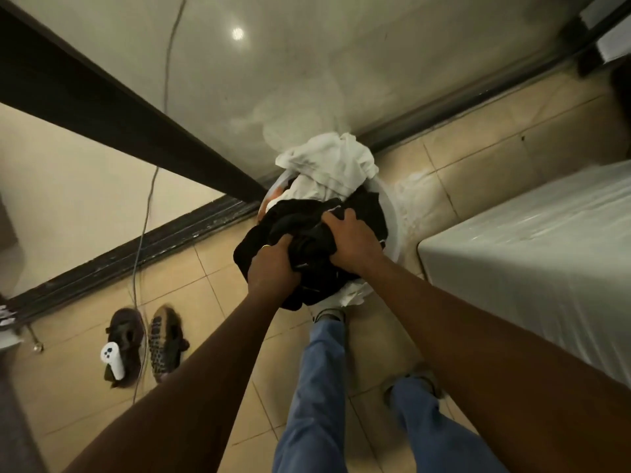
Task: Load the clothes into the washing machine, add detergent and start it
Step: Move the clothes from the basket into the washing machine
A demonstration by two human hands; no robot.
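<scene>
A pale round laundry basket (pixel 392 220) stands on the tiled floor by the wall, heaped with clothes. White garments (pixel 327 165) lie on the far side of the heap. A bundle of black clothes (pixel 307 230) sits on the near side. My left hand (pixel 273 268) is closed on the bundle's near left part. My right hand (pixel 351 237) grips its right part from above. The washing machine (pixel 532 254), under a translucent white cover, stands just to the right of the basket. No detergent is in view.
A pair of dark shoes (pixel 146 339) lies on the floor at the left, with a white handheld controller (pixel 112 360) resting on one. A thin cable (pixel 143 233) hangs down the wall. A dark door frame (pixel 112 121) runs diagonally. My legs in blue trousers (pixel 317 387) stand below the basket.
</scene>
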